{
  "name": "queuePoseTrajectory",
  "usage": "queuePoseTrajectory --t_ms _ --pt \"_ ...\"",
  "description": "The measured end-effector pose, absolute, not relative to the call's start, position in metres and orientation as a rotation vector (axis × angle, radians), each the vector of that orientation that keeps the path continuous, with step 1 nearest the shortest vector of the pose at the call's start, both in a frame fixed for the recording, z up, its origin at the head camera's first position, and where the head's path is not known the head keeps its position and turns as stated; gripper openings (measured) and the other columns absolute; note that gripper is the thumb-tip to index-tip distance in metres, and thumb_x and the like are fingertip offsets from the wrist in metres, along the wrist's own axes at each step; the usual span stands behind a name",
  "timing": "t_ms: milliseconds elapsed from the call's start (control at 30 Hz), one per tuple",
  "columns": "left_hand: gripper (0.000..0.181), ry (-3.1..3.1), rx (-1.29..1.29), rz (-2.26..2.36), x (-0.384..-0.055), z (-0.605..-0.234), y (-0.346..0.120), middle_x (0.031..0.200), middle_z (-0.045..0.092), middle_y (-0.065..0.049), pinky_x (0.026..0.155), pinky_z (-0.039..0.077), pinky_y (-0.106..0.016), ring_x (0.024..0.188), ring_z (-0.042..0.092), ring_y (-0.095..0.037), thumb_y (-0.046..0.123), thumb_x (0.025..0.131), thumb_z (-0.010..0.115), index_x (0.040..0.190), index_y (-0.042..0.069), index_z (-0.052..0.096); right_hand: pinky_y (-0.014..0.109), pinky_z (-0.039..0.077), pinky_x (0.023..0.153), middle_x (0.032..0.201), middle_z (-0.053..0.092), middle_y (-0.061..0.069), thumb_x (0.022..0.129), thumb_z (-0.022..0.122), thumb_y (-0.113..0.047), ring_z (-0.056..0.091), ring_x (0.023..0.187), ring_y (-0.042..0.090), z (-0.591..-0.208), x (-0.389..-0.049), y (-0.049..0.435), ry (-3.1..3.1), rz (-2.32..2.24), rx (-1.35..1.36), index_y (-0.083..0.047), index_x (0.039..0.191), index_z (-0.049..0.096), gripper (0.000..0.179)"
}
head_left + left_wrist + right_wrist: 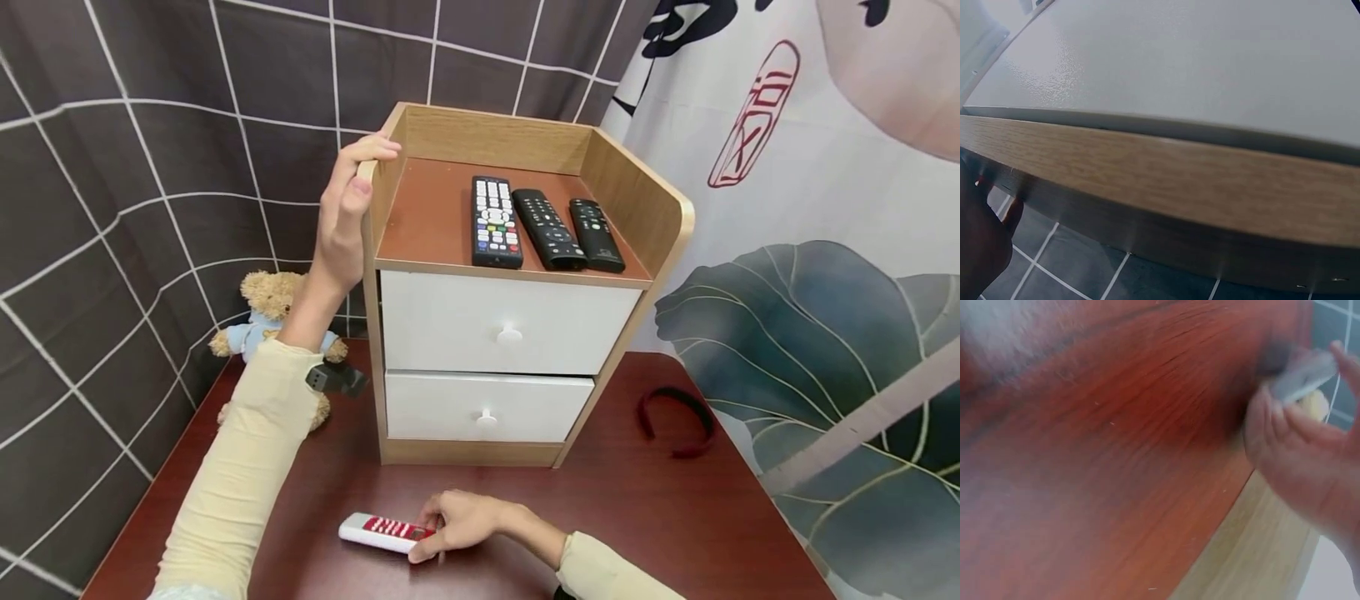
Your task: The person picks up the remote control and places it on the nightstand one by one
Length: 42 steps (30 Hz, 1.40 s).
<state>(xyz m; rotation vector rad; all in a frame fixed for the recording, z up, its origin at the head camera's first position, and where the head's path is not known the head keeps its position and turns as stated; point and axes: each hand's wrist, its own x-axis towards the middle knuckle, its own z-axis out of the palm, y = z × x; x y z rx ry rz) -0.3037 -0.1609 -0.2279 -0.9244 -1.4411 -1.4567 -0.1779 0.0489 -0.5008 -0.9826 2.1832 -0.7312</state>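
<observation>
My left hand (347,204) grips the upper edge of the left side panel of a small wooden cabinet (471,452). In the left wrist view, fingers (1013,215) lie against the panel's dark outer face. Low in front of the cabinet, my right hand (468,525) pinches one end of a white remote control (378,533) with a red keypad, thumb on the near side. The right wrist view is blurred; it has the remote's pale body (1304,378) between thumb and fingers. Part of the remote's right end is hidden by the hand.
Three black remotes (495,221) lie side by side on the cabinet's top. Two white drawers (450,321) are closed. A teddy bear (266,300) sits behind my left forearm. A dark red headband (678,421) lies on the reddish-brown table (637,517). Curtains hang behind.
</observation>
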Motion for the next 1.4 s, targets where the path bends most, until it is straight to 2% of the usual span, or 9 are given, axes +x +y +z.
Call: queuePoseTrajectory --t_ms 167,400,500,567,667,800,900,1133,1400 --pt "0.066 -1.440 -0.917 -1.454 -0.303 -0.228 -0.162 0.125 0.061 -0.008 0.115 0.032 -0.036 0.132 0.046 -0.032 0.049 0.091 0.041 0.115 -0.011 0.058 0.018 0.055 0.067 0.079 0.066 -0.010 0.094 0.064 -0.022 0.063 0.071 0.001 -0.500 -0.180 0.062 1.732 -0.989 -0.722 0.002 0.107 0.069 0.028" --pt "0.069 -1.442 -0.932 -1.440 -0.303 -0.227 -0.162 0.125 0.060 -0.015 0.116 0.031 -0.036 0.132 0.046 -0.033 0.051 0.091 0.041 0.115 -0.011 0.057 0.017 0.053 0.076 0.090 0.062 -0.005 0.103 0.047 -0.018 0.064 0.082 0.004 -0.487 -0.190 0.078 1.345 -1.073 -0.693 0.026 0.118 0.045 0.046" --pt "0.068 -1.435 -0.932 -1.448 -0.304 -0.227 -0.161 0.124 0.061 -0.011 0.116 0.031 -0.036 0.132 0.045 -0.034 0.051 0.091 0.042 0.115 -0.011 0.057 0.018 0.053 0.079 0.099 0.062 0.024 0.102 0.049 -0.026 0.064 0.085 0.004 -0.478 -0.195 0.085 1.294 -1.072 -0.735 0.025 0.124 0.044 0.056" --pt "0.067 -1.433 -0.931 -1.455 -0.303 -0.227 -0.161 0.124 0.061 -0.006 0.116 0.031 -0.036 0.132 0.045 -0.034 0.050 0.091 0.042 0.115 -0.011 0.057 0.019 0.052 0.080 0.107 0.054 0.043 0.100 0.052 -0.036 0.063 0.086 0.003 -0.470 -0.197 0.088 1.282 -1.066 -0.767 0.024 0.127 0.044 0.066" --pt "0.067 -1.436 -0.927 -1.461 -0.303 -0.227 -0.160 0.123 0.061 0.000 0.116 0.031 -0.036 0.133 0.045 -0.034 0.049 0.091 0.042 0.115 -0.012 0.057 0.020 0.052 0.080 0.112 0.041 0.053 0.095 0.057 -0.050 0.063 0.086 0.003 -0.457 -0.200 0.091 1.267 -1.059 -0.807 0.025 0.128 0.042 0.083" --pt "0.066 -1.438 -0.920 -1.449 -0.303 -0.227 -0.160 0.123 0.061 0.000 0.118 0.029 -0.036 0.133 0.044 -0.034 0.047 0.091 0.041 0.114 -0.013 0.057 0.022 0.052 0.081 0.100 0.065 0.023 0.088 0.063 -0.060 0.064 0.086 0.005 -0.432 -0.202 0.090 1.256 -1.060 -0.838 0.024 0.128 0.042 0.096" --pt "0.067 -1.441 -0.922 -1.445 -0.304 -0.227 -0.160 0.123 0.061 0.000 0.118 0.028 -0.036 0.134 0.044 -0.034 0.048 0.092 0.041 0.114 -0.013 0.057 0.023 0.051 0.081 0.096 0.068 -0.005 0.085 0.064 -0.063 0.063 0.085 0.006 -0.411 -0.204 0.088 1.255 -1.058 -0.866 0.025 0.127 0.042 0.100" --pt "0.068 -1.450 -0.939 -1.440 -0.304 -0.227 -0.160 0.126 0.058 -0.021 0.116 0.030 -0.036 0.134 0.045 -0.033 0.051 0.092 0.041 0.115 -0.011 0.057 0.023 0.052 0.079 0.095 0.068 -0.009 0.083 0.065 -0.066 0.063 0.085 0.006 -0.360 -0.210 0.093 1.324 -1.049 -0.954 0.025 0.121 0.043 0.101" --pt "0.067 -1.458 -0.943 -1.418 -0.303 -0.227 -0.163 0.127 0.057 -0.024 0.117 0.030 -0.036 0.134 0.045 -0.035 0.049 0.092 0.040 0.116 -0.011 0.057 0.023 0.049 0.072 0.092 0.062 -0.003 0.086 0.064 -0.063 0.057 0.081 0.008 -0.291 -0.208 0.100 1.521 -1.079 -1.103 0.014 0.111 0.055 0.082"
